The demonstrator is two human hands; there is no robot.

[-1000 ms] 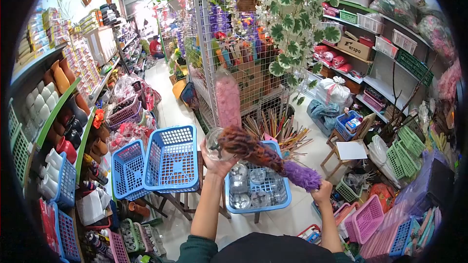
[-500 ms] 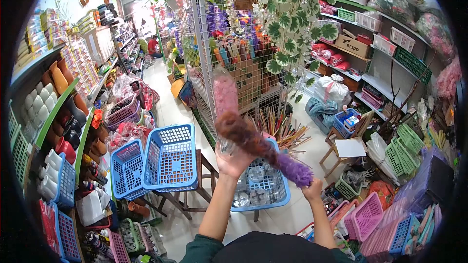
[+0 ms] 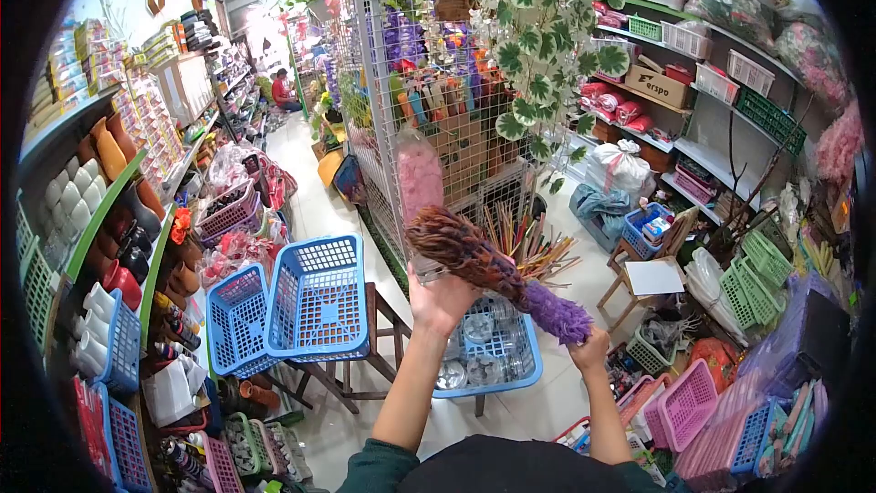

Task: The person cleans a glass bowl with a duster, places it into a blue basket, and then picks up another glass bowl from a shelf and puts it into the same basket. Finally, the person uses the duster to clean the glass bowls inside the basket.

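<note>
My right hand (image 3: 589,349) is closed round the purple end of a fluffy duster (image 3: 493,260), brown and orange over most of its length. The duster slants up to the left in front of me, with its brown tip near my left hand (image 3: 443,299). That hand holds a clear glass container (image 3: 426,268), mostly covered by the duster and my fingers, so its exact shape is hidden. Below the duster, a blue basket (image 3: 525,383) holds several clear round glass containers (image 3: 484,368).
Two blue baskets (image 3: 315,297) rest on wooden stools to the left. A wire mesh partition (image 3: 456,137) stands ahead, with thin sticks (image 3: 538,242) at its foot. A wooden chair (image 3: 652,278) is at right. Stocked shelves line both sides; a person (image 3: 285,91) sits far down the aisle.
The duster's blur has cleared, and its brown part has shifted slightly to the right and lies thicker in view. Both hands keep their holds, nearly in place.
</note>
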